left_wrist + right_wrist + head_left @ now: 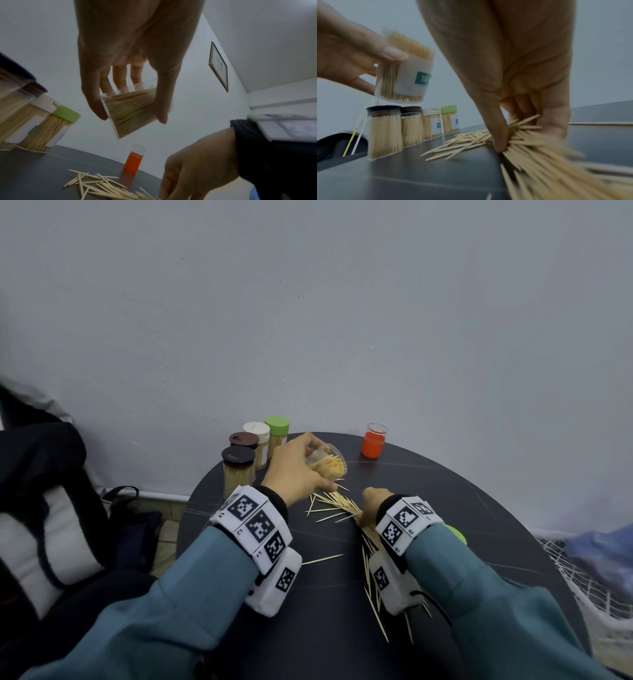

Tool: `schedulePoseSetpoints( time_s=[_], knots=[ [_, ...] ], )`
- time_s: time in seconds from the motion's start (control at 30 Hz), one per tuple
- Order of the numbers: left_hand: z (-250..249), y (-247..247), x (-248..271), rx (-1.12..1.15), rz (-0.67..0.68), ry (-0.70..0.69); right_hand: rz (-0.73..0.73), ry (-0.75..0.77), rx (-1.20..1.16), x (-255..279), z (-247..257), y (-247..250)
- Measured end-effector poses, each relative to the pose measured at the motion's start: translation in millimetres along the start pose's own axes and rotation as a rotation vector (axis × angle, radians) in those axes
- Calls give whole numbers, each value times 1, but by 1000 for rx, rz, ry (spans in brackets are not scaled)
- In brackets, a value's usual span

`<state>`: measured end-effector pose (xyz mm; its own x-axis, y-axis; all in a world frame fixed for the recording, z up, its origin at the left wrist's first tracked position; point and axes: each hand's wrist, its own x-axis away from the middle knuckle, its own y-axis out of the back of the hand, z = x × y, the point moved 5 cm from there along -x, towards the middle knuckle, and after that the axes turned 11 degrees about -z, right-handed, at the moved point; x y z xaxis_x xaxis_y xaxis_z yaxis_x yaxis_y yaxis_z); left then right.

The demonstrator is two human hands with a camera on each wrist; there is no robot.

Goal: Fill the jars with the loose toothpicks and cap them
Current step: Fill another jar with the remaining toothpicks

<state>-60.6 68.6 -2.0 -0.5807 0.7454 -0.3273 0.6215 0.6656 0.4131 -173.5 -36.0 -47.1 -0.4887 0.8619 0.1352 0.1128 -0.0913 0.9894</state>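
Note:
My left hand [298, 470] grips a clear uncapped jar [329, 462] packed with toothpicks, tilted with its mouth toward the right, above the dark table [479, 508]. The jar [130, 112] sits between thumb and fingers; its white label [418, 77] shows in the right wrist view. My right hand [375, 501] pinches a bunch of loose toothpicks [518, 136] against the table. More loose toothpicks [329, 508] lie scattered between the hands and under my right wrist [373, 583].
Several capped, filled jars stand at the table's back left: two brown-lidded [238, 470], one white [257, 436], one green [276, 433]. An upside-down jar on its orange cap [373, 441] stands at the back. A green lid [457, 534] peeks out behind my right wrist. A dark bag [51, 508] lies left.

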Motion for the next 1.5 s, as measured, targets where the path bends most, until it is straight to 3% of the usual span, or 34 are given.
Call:
schedulePoseSetpoints(
  time_s=[0.33, 0.4, 0.53, 0.8, 0.93, 1.13, 1.27, 1.4, 1.5],
  knots=[
    [3, -2, -1, 4, 18, 13, 38, -105, -229, -4, -30, -5],
    [4, -3, -1, 0, 21, 14, 71, -139, -375, -6, -37, -10],
    [5, -8, -1, -13, 45, 8, 138, -243, -911, 3, -45, -15],
    [7, -19, 2, -32, 123, 11, 38, -228, -1262, 8, -52, -11],
    [9, -25, 3, -48, 151, 13, -107, -140, -1391, 6, -48, 1],
    [11, -32, 4, -43, 183, 28, -413, 114, -1572, 17, -32, 45],
    [12, -34, 4, -4, 190, 40, -459, 258, -1701, 27, -14, 64],
    [10, -34, 6, 105, 205, 85, -529, 296, -1502, 35, 1, 56],
    [9, -34, 5, 154, 199, 101, -480, 299, -1451, 34, 9, 41]
  ],
)
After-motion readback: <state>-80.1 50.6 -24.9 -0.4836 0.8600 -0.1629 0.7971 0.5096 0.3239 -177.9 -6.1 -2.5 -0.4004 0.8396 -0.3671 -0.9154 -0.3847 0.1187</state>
